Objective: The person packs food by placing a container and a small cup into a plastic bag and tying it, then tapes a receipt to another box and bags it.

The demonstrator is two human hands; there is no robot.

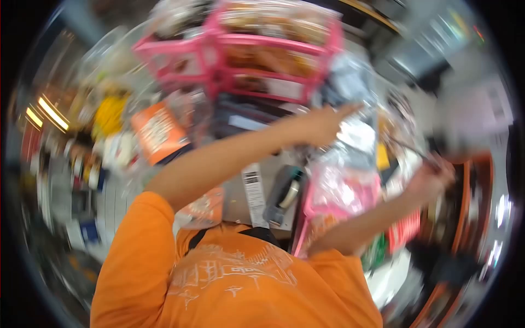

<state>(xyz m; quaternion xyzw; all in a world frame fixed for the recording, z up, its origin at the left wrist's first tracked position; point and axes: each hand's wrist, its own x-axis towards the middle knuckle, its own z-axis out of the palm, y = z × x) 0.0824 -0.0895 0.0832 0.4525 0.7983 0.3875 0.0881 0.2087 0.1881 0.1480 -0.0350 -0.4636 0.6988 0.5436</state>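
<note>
My left hand reaches across from the left, its index finger stretched out over a grey-blue plastic package with a white label. Motion blur softens its other fingers, and nothing shows in it. At the right, my right hand is closed round one end of a thin dark rod-like tool, which points up and left. Below my left hand lies clear plastic wrap on a pink basket. An orange packet is left of my left forearm.
A pink basket rack with wrapped goods stands at the far side. Nearer are a white printed strip and a dark device. Yellow items sit at the left, and an orange-edged shelf at the right.
</note>
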